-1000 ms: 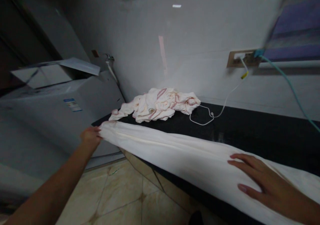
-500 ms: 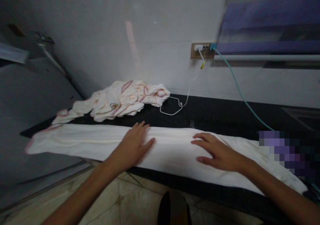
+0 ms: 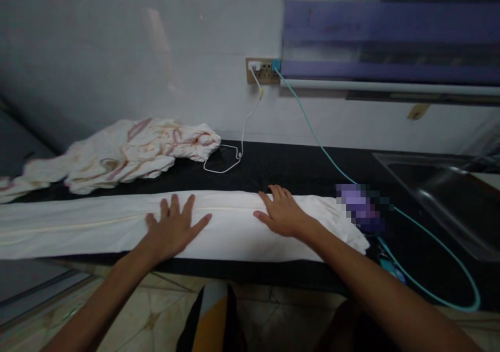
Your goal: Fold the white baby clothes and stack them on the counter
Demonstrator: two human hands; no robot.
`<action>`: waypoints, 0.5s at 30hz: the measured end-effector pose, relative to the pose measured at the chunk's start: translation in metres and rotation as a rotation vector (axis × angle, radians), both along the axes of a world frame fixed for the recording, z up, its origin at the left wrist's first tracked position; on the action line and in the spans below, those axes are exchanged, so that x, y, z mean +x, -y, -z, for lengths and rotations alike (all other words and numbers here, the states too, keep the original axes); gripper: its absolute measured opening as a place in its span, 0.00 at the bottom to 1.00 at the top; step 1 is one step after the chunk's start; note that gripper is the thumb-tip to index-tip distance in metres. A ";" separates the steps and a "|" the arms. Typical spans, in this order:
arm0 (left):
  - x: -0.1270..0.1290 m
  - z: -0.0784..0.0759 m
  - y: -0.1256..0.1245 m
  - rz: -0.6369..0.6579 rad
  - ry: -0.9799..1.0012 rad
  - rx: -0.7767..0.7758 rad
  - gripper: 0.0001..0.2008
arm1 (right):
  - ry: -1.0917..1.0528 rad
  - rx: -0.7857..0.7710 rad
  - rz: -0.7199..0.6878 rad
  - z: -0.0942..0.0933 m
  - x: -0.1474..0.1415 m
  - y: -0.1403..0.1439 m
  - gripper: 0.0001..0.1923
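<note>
Left hand [image 3: 169, 233] moved inward along white cloth [image 3: 234, 233], long axis left-right; grip wide, right hand [image 3: 284, 215] likewise.

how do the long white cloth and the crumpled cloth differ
The long white cloth is spread flat; the crumpled cloth is heaped. The long white cloth is mostly plain; the crumpled cloth shows pinkish bands. The left hand and right hand are on the long white cloth, neither on the crumpled cloth. Both cloths lie on the black counter.

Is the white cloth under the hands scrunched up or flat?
Mostly flat: the white cloth lies in a long strip under the left hand and right hand, though its right end looks wrinkled.
</note>
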State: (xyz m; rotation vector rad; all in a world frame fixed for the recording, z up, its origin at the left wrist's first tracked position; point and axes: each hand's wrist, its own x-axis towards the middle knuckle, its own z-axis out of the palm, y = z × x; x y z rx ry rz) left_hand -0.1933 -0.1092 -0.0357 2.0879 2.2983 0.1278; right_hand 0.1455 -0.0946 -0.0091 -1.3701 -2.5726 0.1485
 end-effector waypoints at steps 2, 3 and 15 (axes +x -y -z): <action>0.000 -0.001 -0.004 0.027 0.001 -0.005 0.53 | 0.011 -0.018 -0.019 -0.001 0.001 0.000 0.44; 0.001 -0.002 -0.006 0.036 0.001 -0.001 0.52 | 0.015 -0.028 -0.025 -0.002 0.002 -0.001 0.45; 0.047 -0.041 -0.017 0.288 0.093 0.164 0.40 | -0.085 -0.021 0.045 -0.010 0.001 -0.004 0.35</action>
